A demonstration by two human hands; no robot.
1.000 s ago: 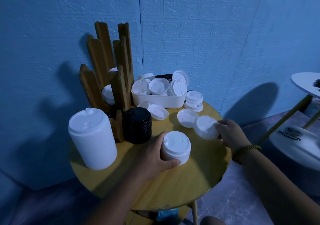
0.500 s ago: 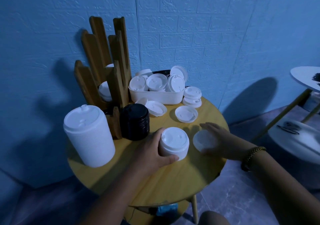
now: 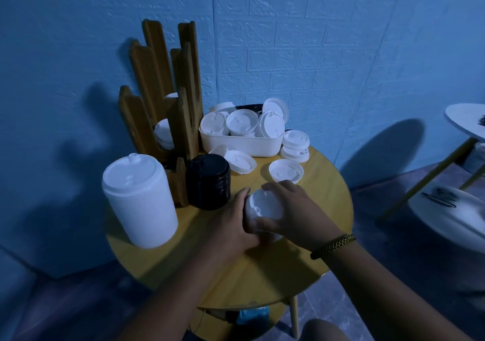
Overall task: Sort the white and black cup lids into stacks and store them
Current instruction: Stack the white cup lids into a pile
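Observation:
A short stack of white lids (image 3: 263,207) stands near the middle of the round yellow table (image 3: 325,183). My left hand (image 3: 231,220) grips its left side. My right hand (image 3: 294,209) curls over its top and right side, holding a white lid on the stack. A tall stack of white lids (image 3: 139,199) stands at the front left, and a black lid stack (image 3: 208,180) is just behind my left hand. Loose white lids (image 3: 286,170) lie farther back.
A white tub (image 3: 241,144) full of white lids sits at the table's back, with a small lid pile (image 3: 296,145) to its right. A wooden slatted holder (image 3: 162,91) stands at the back left against the blue wall. A white side table (image 3: 464,120) is at right.
My right hand carried a loose white lid from the right side of the table leftwards onto the short stack. My left hand kept its grip on that stack.

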